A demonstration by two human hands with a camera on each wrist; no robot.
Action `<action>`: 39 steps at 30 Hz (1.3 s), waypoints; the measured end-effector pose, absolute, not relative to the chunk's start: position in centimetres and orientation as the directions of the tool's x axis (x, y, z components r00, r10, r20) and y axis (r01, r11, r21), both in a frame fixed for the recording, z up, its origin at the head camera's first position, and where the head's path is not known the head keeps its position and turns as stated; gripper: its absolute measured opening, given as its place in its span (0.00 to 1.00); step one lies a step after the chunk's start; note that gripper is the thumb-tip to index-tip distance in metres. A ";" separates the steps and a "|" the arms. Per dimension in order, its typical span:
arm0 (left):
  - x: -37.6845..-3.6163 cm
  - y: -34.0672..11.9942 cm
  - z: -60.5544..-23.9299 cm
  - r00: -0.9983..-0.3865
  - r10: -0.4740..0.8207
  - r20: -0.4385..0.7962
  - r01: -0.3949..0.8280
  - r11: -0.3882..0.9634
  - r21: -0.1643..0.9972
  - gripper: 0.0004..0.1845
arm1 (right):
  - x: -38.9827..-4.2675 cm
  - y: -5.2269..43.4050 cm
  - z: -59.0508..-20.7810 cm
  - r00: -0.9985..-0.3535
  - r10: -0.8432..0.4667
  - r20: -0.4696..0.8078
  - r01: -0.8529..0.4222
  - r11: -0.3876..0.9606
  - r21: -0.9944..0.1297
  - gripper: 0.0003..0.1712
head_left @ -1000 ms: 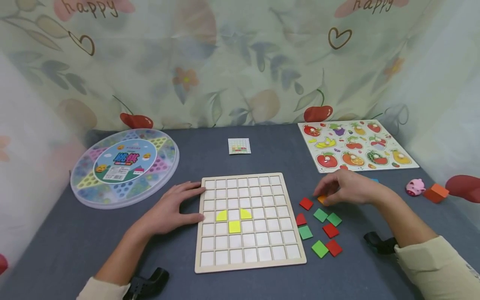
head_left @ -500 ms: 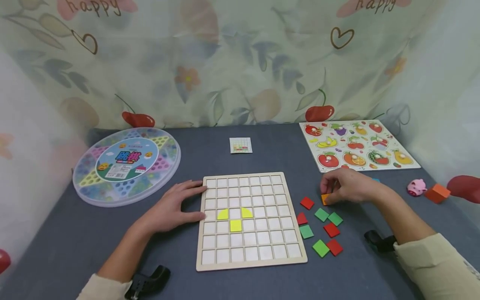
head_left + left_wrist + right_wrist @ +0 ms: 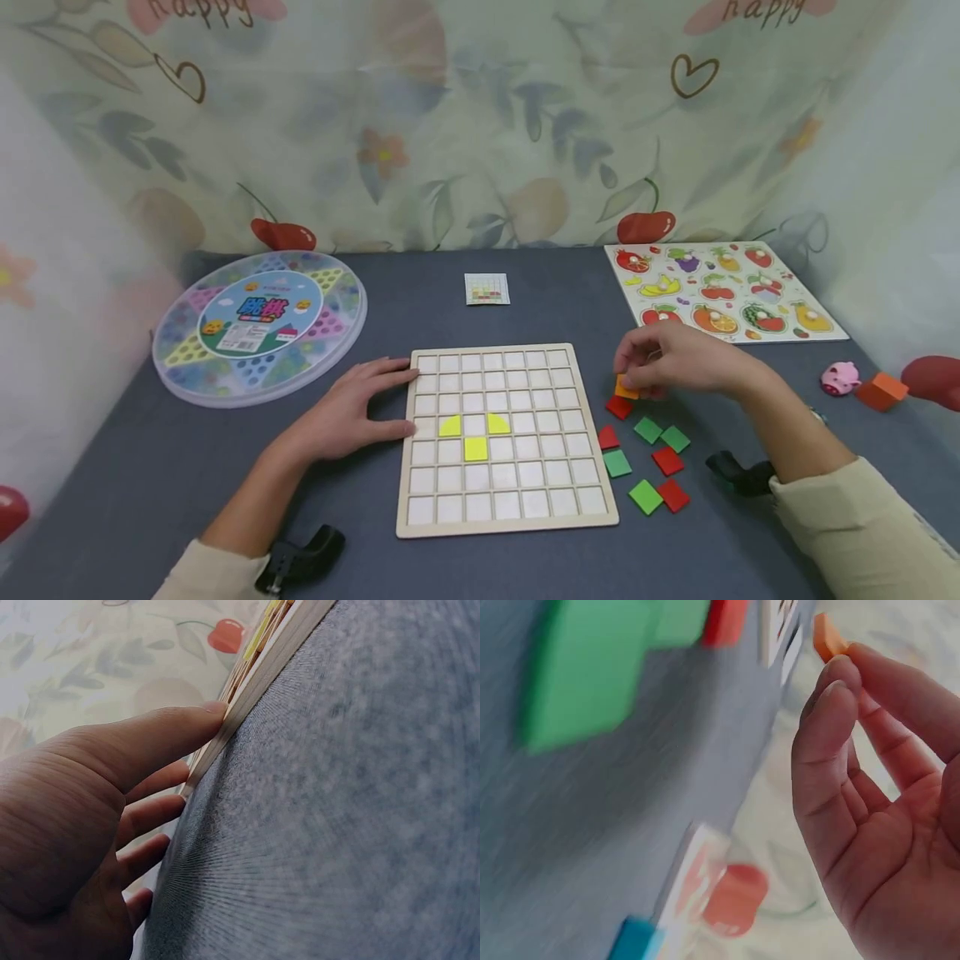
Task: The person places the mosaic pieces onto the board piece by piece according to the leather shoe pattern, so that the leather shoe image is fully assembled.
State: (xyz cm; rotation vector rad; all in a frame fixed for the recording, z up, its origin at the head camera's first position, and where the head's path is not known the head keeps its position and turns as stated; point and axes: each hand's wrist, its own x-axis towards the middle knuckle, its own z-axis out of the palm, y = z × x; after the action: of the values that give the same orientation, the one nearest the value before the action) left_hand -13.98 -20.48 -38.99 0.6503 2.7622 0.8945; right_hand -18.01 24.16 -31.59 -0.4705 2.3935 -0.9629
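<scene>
The right hand (image 3: 678, 362) is pinching an orange tile (image 3: 626, 388) in its fingers, just right of the grid board (image 3: 510, 525), which the flat left hand (image 3: 352, 412) is steadying.

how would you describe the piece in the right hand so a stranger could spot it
Start at the wooden grid board; just past its right edge lie loose red and green tiles. Above them the right hand pinches an orange tile, the only orange one and the only one lifted.

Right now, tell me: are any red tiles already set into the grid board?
No. The grid board holds only three yellow pieces; the red tiles lie loose on the table to its right.
</scene>
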 end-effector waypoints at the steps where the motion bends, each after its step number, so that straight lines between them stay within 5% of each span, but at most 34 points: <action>1: -14.0 -20.5 -39.0 -0.891 0.453 -0.022 0.354 0.725 0.592 0.39 | -18.0 23.5 -31.3 -0.803 -0.498 -0.326 -0.131 0.682 -0.720 0.10; 16: -14.0 -20.5 -39.1 -0.888 0.459 -0.029 0.355 0.723 0.592 0.39 | -17.0 11.9 -31.5 -0.641 -0.709 -0.293 -0.281 0.572 -0.771 0.01; 25: -14.0 -20.5 -38.9 -0.889 0.458 -0.012 0.359 0.713 0.602 0.38 | -16.6 6.6 -33.0 -0.539 -0.786 -0.301 -0.339 0.530 -0.778 0.06; 39: -13.9 -20.5 -38.9 -0.884 0.467 0.016 0.384 0.708 0.592 0.36 | -16.1 3.6 -33.7 -0.565 -0.772 -0.291 -0.464 0.589 -0.662 0.08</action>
State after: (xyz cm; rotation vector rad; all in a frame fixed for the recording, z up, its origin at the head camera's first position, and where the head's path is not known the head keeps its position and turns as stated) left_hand -13.94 -20.52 -38.93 0.6957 2.7772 0.9170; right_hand -16.11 3.58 -33.69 -0.9783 2.2509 -0.7133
